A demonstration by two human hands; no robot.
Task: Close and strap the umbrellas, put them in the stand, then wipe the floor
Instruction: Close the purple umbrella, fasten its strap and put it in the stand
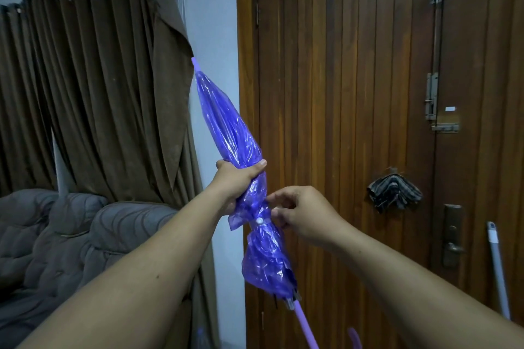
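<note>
A folded translucent purple umbrella (226,125) points up and to the left, its tip near the curtain and its lilac shaft running down to the bottom edge. My left hand (236,181) is wrapped around the canopy at its middle. Just below, a strap with a white snap button (259,220) cinches the canopy. My right hand (300,214) pinches at the strap on its right side, fingers curled against the plastic. The hooked handle (354,337) shows partly at the bottom.
A wooden door (354,93) with bolts and a lever handle fills the right side. A striped cloth (394,193) hangs on it. A grey pole (497,269) leans at far right. Brown curtains (85,93) and a grey sofa (71,235) are on the left.
</note>
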